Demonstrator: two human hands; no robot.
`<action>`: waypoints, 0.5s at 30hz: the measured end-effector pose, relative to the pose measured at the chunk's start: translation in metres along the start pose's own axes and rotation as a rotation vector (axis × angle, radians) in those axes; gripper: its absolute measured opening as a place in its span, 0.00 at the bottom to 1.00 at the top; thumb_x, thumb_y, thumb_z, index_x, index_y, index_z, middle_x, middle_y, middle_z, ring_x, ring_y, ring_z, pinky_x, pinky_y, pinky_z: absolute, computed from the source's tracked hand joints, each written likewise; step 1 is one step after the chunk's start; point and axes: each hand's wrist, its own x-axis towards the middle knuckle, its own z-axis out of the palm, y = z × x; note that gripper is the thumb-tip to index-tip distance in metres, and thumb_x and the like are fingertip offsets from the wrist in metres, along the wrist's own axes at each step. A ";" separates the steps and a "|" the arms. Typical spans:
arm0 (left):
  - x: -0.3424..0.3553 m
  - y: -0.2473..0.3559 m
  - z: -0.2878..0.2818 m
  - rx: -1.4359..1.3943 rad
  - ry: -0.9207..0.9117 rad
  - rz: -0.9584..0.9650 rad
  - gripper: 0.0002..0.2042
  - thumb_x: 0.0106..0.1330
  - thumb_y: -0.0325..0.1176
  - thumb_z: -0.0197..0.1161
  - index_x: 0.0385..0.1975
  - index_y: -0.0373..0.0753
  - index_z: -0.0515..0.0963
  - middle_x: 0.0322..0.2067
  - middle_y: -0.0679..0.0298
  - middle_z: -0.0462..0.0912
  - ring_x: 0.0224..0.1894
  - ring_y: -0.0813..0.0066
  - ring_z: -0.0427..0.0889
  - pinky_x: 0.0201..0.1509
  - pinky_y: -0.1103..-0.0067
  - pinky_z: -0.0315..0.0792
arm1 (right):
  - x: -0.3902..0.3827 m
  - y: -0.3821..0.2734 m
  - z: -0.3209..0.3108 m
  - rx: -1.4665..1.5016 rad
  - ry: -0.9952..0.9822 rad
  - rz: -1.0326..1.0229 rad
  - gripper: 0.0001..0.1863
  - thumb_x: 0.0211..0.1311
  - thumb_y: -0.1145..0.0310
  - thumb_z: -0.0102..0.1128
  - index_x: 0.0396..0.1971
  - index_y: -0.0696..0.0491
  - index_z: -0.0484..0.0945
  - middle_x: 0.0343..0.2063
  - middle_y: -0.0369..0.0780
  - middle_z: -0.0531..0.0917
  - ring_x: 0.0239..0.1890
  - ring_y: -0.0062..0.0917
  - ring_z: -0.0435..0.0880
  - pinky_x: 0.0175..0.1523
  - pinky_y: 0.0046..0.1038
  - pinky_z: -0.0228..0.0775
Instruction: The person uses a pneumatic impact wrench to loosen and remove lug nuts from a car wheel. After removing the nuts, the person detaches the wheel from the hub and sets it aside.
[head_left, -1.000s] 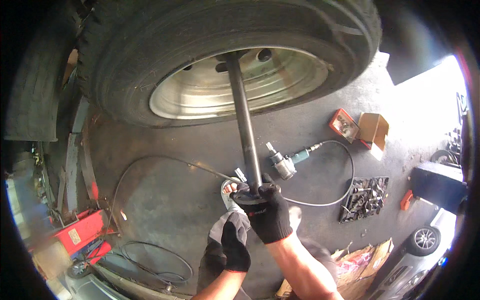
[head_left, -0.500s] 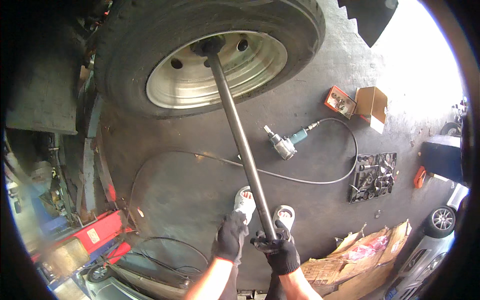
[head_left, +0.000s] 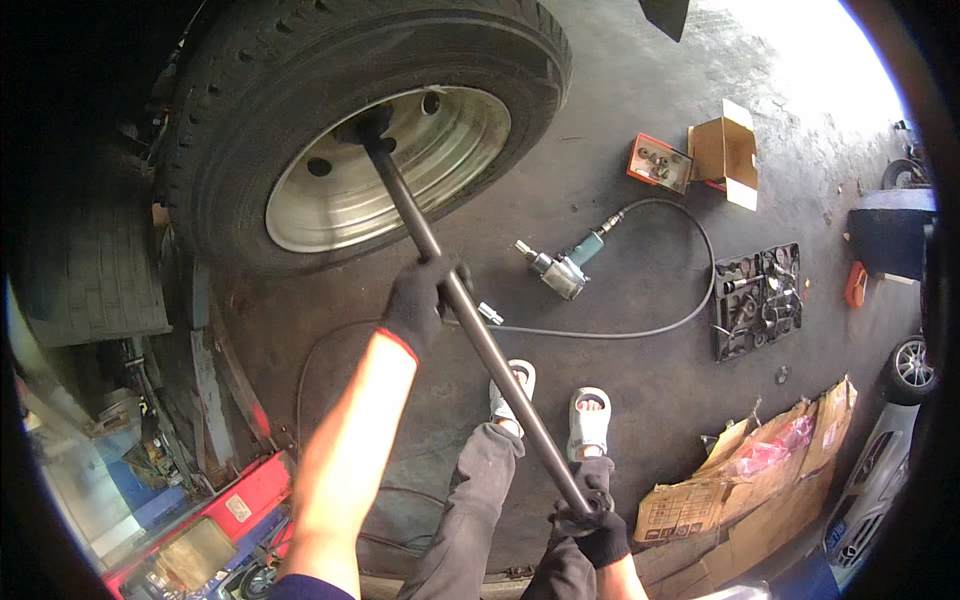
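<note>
A long dark steel bar (head_left: pixel 494 369) runs diagonally from a dark fitting (head_left: pixel 373 128) in the hub of a large truck wheel (head_left: pixel 470 153) down toward me. My left hand (head_left: pixel 418 303), in a black glove with a red cuff, is closed round the bar below the rim. My right hand (head_left: pixel 590 525), also gloved, grips the bar's lower end near my legs. An impact wrench (head_left: pixel 558 271) with a hose lies on the floor right of the bar, and a small silver socket (head_left: pixel 490 313) lies beside it.
At right are a red-edged parts box (head_left: pixel 655 163), an open carton (head_left: pixel 720 152), a socket case (head_left: pixel 756 300), flattened cardboard (head_left: pixel 720 475) and a silver car (head_left: pixel 868 490). Red and blue equipment (head_left: pixel 240 510) and metal rails fill the lower left. My sandalled feet (head_left: pixel 590 420) stand below the wrench.
My left hand has risen from near my foot to the middle of the bar. My right hand has moved lower and rightward with the bar's end. The wheel now appears further up-left.
</note>
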 end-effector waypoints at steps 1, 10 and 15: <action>-0.009 -0.012 0.008 0.003 0.031 -0.035 0.12 0.80 0.39 0.56 0.36 0.38 0.78 0.31 0.61 0.82 0.36 0.71 0.82 0.44 0.73 0.77 | -0.016 -0.001 -0.006 -0.133 0.087 -0.107 0.31 0.51 0.63 0.78 0.58 0.48 0.80 0.48 0.46 0.88 0.52 0.40 0.88 0.70 0.49 0.75; -0.171 -0.178 0.076 -0.438 0.133 -0.343 0.08 0.76 0.30 0.61 0.46 0.32 0.77 0.38 0.56 0.83 0.47 0.66 0.83 0.57 0.71 0.76 | -0.150 -0.058 -0.094 -0.685 0.456 -0.246 0.11 0.65 0.58 0.65 0.45 0.41 0.84 0.38 0.36 0.87 0.39 0.37 0.86 0.56 0.49 0.78; -0.255 -0.237 0.085 -0.721 0.236 -0.451 0.05 0.75 0.28 0.61 0.43 0.34 0.78 0.37 0.55 0.84 0.47 0.62 0.84 0.59 0.69 0.76 | -0.217 -0.090 -0.172 -0.203 0.708 -0.082 0.18 0.72 0.51 0.52 0.56 0.41 0.76 0.43 0.40 0.85 0.42 0.40 0.84 0.47 0.47 0.79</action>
